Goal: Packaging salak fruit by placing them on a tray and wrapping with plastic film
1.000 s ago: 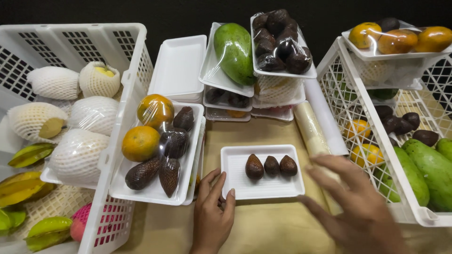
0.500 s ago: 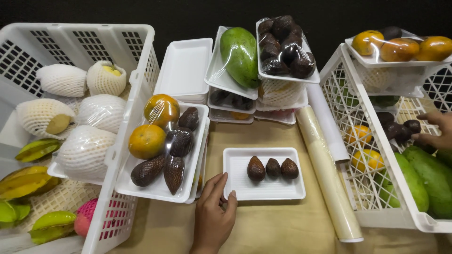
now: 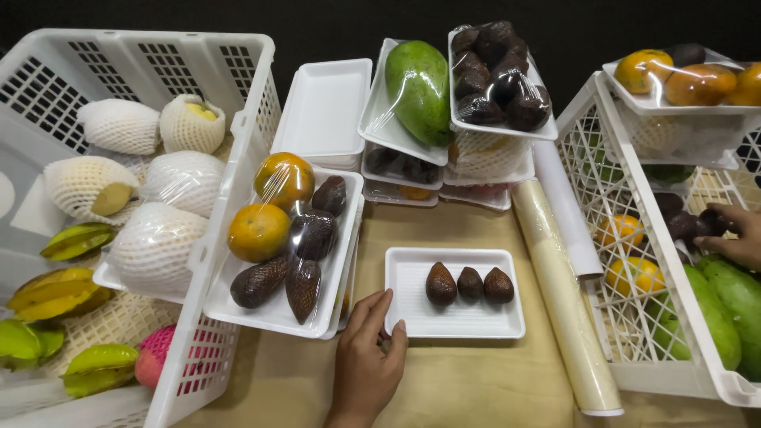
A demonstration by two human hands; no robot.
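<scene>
A white foam tray lies on the tan cloth in front of me with three dark brown scaly fruits in a row on it. My left hand rests flat on the cloth, fingertips touching the tray's left edge, holding nothing. My right hand is inside the white crate on the right, fingers closed around a dark scaly fruit among others there. Large green mangoes and oranges lie beside it in that crate.
A roll of cling film lies between tray and right crate. A wrapped tray of oranges and scaly fruits leans on the left crate, which holds netted fruit and starfruit. Stacked wrapped trays and empty trays stand behind.
My right hand swept from the cloth near the tray over into the right crate and closed on a dark scaly fruit. My left hand stayed at the tray's edge.
</scene>
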